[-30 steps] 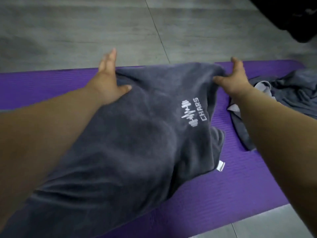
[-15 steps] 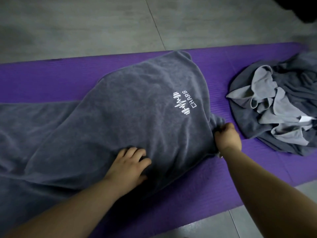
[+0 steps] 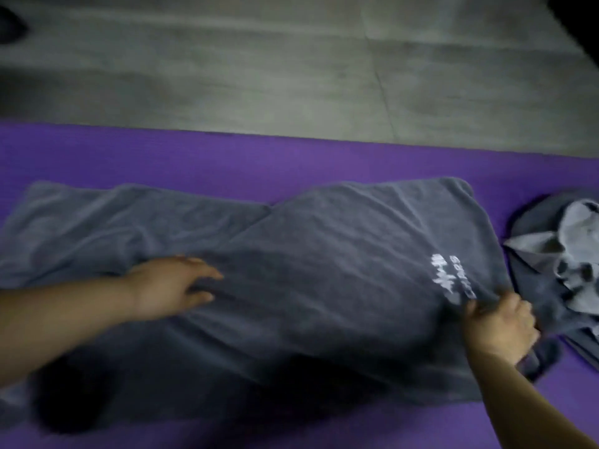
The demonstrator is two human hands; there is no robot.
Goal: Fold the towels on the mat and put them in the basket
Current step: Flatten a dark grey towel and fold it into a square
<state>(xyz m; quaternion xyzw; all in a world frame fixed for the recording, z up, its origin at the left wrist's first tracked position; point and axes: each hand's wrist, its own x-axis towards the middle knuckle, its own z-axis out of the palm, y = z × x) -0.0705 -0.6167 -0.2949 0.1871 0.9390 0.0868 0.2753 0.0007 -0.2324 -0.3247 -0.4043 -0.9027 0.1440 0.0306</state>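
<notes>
Two hands work one grey towel [image 3: 324, 270] in the head view, the only view there is, and it is blurred. The towel lies on the purple mat [image 3: 227, 157] with its long axis running left to right along the mat. Its right part looks doubled over, with an upper layer whose edge slants across the lower one near the middle.

The left hand [image 3: 171, 286] rests flat on the cloth left of centre, fingers spread and pointing right and holding nothing. It seems to pin or smooth the layer. The right hand [image 3: 499, 325] is at the towel's right end, on the near edge just below the white logo [image 3: 453, 280], with fingers curled round a bunched bit of cloth.

A heap [image 3: 557, 270] of other grey cloth sits on the mat just right of that hand, and appears to touch the towel's end. Beyond the mat is bare grey floor [image 3: 259, 76]. No basket shows.

My reading: the fold is part done. The next move turns on the long axis — the free end lies far to the left and the gripped end to the right, so the right hand is placed to carry its end leftward while the left holds the middle. The risk is the heap snagging the corner.
</notes>
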